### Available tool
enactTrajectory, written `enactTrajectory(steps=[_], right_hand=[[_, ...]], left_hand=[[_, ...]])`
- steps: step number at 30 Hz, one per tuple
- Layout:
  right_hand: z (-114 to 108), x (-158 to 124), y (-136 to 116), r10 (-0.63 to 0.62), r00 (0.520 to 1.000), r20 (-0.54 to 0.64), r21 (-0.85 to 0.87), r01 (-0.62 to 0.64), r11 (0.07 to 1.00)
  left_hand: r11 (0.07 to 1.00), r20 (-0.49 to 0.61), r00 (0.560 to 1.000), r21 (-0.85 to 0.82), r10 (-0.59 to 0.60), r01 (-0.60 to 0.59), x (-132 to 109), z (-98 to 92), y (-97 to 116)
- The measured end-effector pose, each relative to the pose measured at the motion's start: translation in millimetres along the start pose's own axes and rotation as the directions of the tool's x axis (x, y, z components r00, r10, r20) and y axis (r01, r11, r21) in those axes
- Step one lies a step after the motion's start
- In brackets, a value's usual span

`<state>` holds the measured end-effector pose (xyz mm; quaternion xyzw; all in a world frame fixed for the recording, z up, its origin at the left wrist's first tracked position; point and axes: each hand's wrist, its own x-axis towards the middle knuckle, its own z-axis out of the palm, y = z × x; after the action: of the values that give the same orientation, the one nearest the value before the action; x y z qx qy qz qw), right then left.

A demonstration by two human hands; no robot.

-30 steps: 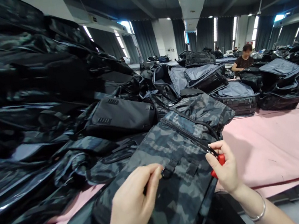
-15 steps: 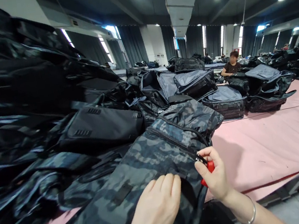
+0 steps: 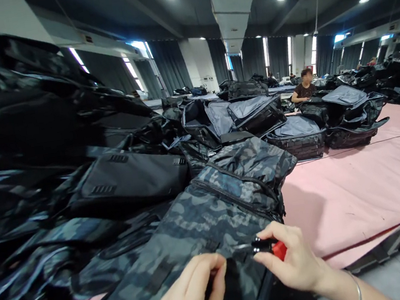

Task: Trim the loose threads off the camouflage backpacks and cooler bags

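A dark camouflage bag (image 3: pixel 181 223) lies in front of me, with a zipper across its upper part. My right hand (image 3: pixel 290 252) is closed around small red-and-black snips (image 3: pixel 262 245), whose blurred metallic tip points left, over the bag. Low over the bag, my left hand (image 3: pixel 194 291) has its thumb and fingertips pressed together in a pinch. Whatever sits between those fingertips, if anything, is too small or hidden to make out. The snips' tip is close to the left fingertips.
Dark bags (image 3: pixel 13 133) are heaped high on my left, beside a black bag panel (image 3: pixel 132 177). Open grey-lined bags (image 3: pixel 296 138) stand farther back on the pink-covered table (image 3: pixel 363 185). A co-worker (image 3: pixel 303 89) is beyond them. The table's front edge runs along the right.
My left hand has gone from resting knuckles-up on the bag to a raised pinch. My right hand has lowered the snips from the zipper's end, turning their tip left. The view has shifted slightly.
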<state>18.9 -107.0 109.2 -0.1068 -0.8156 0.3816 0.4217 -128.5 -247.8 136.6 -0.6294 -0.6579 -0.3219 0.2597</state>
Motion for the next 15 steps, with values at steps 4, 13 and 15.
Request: enactTrajectory(steps=[4, 13, 15], right_hand=[[-6.2, -8.0, -2.6, -0.044, 0.993, 0.111, -0.107, 0.056, 0.993], [-0.4, -4.4, 0.1, -0.012, 0.99, 0.139, -0.08, 0.023, 0.997], [-1.7, -2.8, -0.1, 0.006, 0.998, 0.069, -0.062, -0.002, 0.998]], left_hand=[[1.0, 0.038, 0.999, -0.011, -0.025, 0.025, 1.3, -1.2, 1.3], [1.0, 0.048, 0.999, -0.013, 0.014, -0.013, 3.1, -3.6, 3.4], [0.999, 0.026, 1.0, -0.041, 0.015, -0.014, -1.5, -5.2, 0.1]])
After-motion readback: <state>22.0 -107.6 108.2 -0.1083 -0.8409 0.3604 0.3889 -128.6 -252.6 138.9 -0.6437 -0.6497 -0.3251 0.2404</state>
